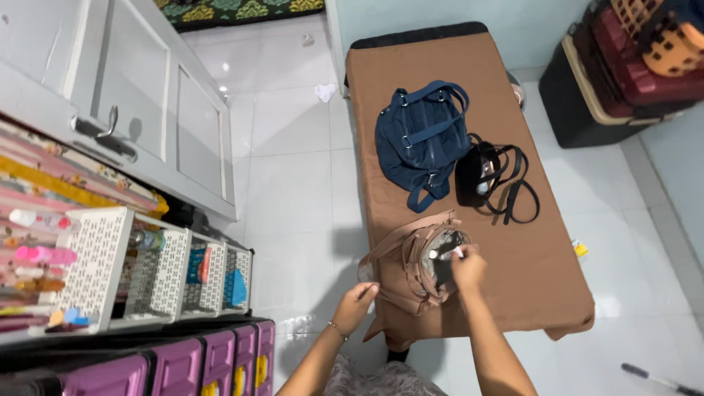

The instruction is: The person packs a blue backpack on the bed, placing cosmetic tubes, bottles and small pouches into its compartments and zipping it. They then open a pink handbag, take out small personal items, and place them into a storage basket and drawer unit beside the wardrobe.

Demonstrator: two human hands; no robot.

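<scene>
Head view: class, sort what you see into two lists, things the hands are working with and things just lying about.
In use: tan bag, left hand on its edge, right hand at its opening with a small white thing.

Lying about: blue bag, black bag, white baskets, purple drawers, suitcases.

On the brown-covered surface [546,271] I see a navy blue bag [422,139] lying flat, and just beside it a small black bag [477,176] with its straps looped loosely. To my left stands a white lattice rack [95,268] of baskets holding small bottles and packets, with purple drawers [213,363] below it. White cabinet doors [139,95] sit beyond. Stacked suitcases [623,66] fill the far right corner, and a patterned rug [235,11] lies at the top.
</scene>
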